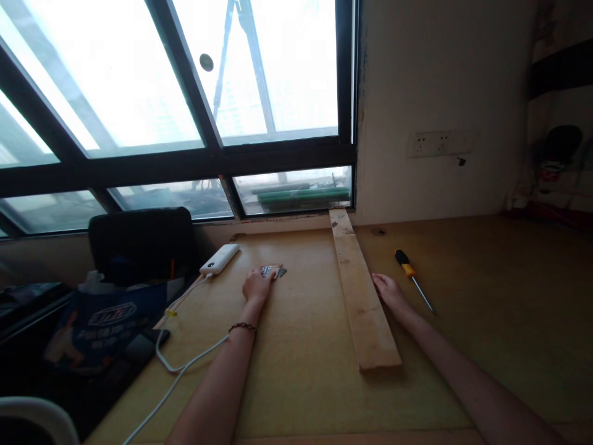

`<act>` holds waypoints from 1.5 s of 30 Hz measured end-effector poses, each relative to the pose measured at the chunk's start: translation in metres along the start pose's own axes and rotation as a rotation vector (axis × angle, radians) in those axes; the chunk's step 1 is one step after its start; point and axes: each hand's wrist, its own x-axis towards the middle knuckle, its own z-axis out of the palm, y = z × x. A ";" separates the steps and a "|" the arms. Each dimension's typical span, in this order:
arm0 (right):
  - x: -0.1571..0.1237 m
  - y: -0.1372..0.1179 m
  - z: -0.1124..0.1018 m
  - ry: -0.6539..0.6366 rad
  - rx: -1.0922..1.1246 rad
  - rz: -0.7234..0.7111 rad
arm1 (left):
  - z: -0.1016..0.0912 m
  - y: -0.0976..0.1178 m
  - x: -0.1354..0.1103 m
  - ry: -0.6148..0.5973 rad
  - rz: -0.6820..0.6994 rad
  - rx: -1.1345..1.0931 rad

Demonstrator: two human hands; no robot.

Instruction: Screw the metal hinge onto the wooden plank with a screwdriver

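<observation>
A long, narrow wooden board lies flat on the table, its far end by the window sill. At its right edge is my right hand, fingers together and touching the wood. Left of the board, my left hand closes over small metal plates with holes, which look like hinges. Several thin dark screws lie just beyond my left fingertips. The palm side of my left hand is hidden. To the right of the board rests a yellow and black screwdriver, its shaft toward me.
A white power bank sits at the table's left edge, with a white cable running toward me. A black chair and a blue bag stand left of the table. A wall socket is behind.
</observation>
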 end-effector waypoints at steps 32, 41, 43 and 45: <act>-0.011 -0.011 0.011 -0.067 0.033 0.044 | 0.008 0.050 -0.057 0.082 0.263 0.103; -0.016 -0.013 0.014 -0.032 0.141 0.099 | -0.002 0.102 -0.095 -0.229 0.222 -0.712; -0.016 -0.012 0.015 -0.021 0.152 0.100 | 0.000 0.133 -0.111 -0.525 -0.105 -1.014; -0.015 -0.009 0.015 -0.033 0.161 0.088 | 0.001 0.164 -0.124 -0.818 -0.415 -1.196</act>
